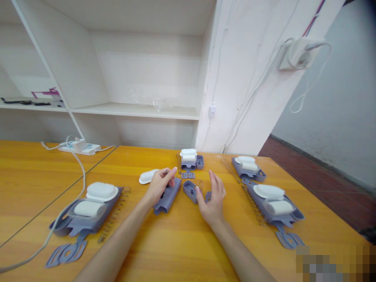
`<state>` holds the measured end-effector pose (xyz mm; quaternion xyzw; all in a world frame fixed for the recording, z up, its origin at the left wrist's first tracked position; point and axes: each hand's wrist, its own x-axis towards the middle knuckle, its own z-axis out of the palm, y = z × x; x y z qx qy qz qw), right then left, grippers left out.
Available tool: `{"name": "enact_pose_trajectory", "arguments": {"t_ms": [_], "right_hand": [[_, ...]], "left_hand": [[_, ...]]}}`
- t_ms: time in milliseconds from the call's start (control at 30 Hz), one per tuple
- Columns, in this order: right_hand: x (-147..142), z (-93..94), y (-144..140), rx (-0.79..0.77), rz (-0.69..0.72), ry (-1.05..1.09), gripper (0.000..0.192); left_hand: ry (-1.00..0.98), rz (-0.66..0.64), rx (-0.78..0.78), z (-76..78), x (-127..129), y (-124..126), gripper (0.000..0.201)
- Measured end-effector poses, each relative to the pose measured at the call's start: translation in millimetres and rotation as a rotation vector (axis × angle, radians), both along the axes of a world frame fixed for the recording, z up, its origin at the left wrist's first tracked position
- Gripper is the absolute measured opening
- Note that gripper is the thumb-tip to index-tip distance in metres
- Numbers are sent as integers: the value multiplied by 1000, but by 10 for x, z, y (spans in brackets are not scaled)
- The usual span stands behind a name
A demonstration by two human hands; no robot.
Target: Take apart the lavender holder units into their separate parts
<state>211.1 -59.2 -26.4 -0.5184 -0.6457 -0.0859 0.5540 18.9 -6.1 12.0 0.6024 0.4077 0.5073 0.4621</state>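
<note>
My left hand [161, 184] is closed, with curled fingers and the thumb against them. Whatever it may hold is hidden. Below it a grey-purple plastic housing [169, 198] lies on the table, partly covered by the hand. A white oval cap [147, 176] lies just behind that hand. My right hand [213, 199] is open, thumb and fingers apart, above the table. Between the hands sits a small grey-purple tray-like part [190, 192]. A thin orange-brown coil [200, 183] is beside it, and a slotted flat grey piece [208, 196] shows behind the right hand.
Similar sets of grey housings, white caps and rollers lie at left [101, 192], centre back [188, 158] and right [268, 192], with metal springs [116, 211] alongside. A power strip [79, 147] and white cable [84, 176] occupy the left. White shelving [138, 109] stands behind.
</note>
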Motion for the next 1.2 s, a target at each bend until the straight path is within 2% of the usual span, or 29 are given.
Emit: {"name": "enact_pose_trajectory", "arguments": {"t_ms": [67,167,233,300,400,533,633,733,1033,1200], "right_hand": [[-20,23,-22,24,50,-97,58],[-35,24,-34,40,144,-212,42],[-31,7,-28,46,148,-242,36],[-16,-14,-12,64,95,-234,33],[25,-36,25,80,-66,-198,29],[72,-41,60,-5,-278,-162,26],[75,-36,59,-54,-351,-145,26],[62,-32,48,-57,-379,-123,30],[56,-25,22,35,-261,-97,25],[40,-27,0,49,-124,-115,24]], "left_hand": [[18,-34,5,11,-2,-12,44],[50,-68,8,22,14,-24,41],[69,-69,12,26,24,-19,39],[83,-39,20,26,13,5,39],[100,82,45,19,-79,83,39],[172,303,107,3,-308,220,39],[275,448,159,-13,-455,300,37],[393,521,187,-33,-533,348,35],[703,541,176,-117,-634,394,28],[853,538,173,-45,-584,301,27]]}}
